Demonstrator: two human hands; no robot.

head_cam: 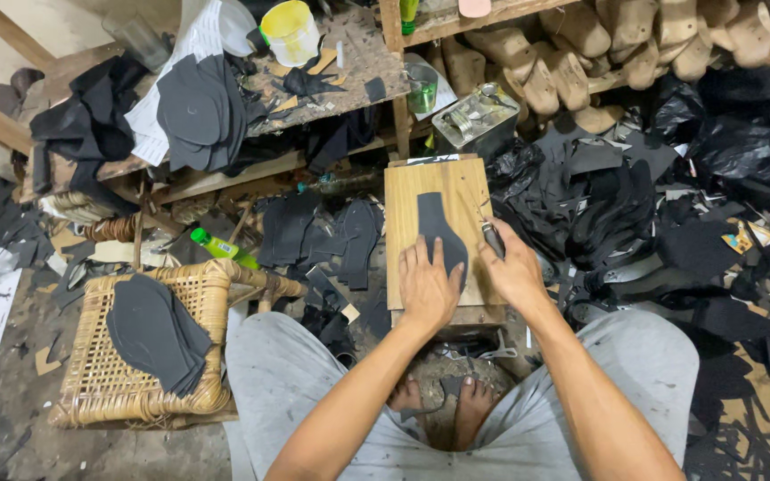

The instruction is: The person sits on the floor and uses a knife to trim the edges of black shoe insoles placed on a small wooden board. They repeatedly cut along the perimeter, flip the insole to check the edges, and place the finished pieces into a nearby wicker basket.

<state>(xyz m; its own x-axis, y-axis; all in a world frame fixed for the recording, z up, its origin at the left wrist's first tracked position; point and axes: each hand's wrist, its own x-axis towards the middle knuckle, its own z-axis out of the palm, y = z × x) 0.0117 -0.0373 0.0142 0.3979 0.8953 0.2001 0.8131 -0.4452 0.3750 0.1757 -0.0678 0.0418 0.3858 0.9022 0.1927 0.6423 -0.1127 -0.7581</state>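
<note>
Sole-shaped black sheet (438, 233) on wood board (421, 191): left hand (427, 285) flat, right hand (511, 267) pinching knife (493, 239).

This is a cobbler's workshop, cramped and cluttered. Wooden shoe lasts (581, 49) crowd a shelf, stacks of black sole-shaped cutouts (196, 111) lie on a rough desk (363, 62) and on a wicker stool (216, 285), and black offcuts (599, 205) litter the floor around a wooden cutting board (403, 232).

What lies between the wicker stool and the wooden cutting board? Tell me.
In the head view, between the wicker stool and the wooden cutting board lie a green plastic bottle and a heap of black cut pieces on the floor.
</note>
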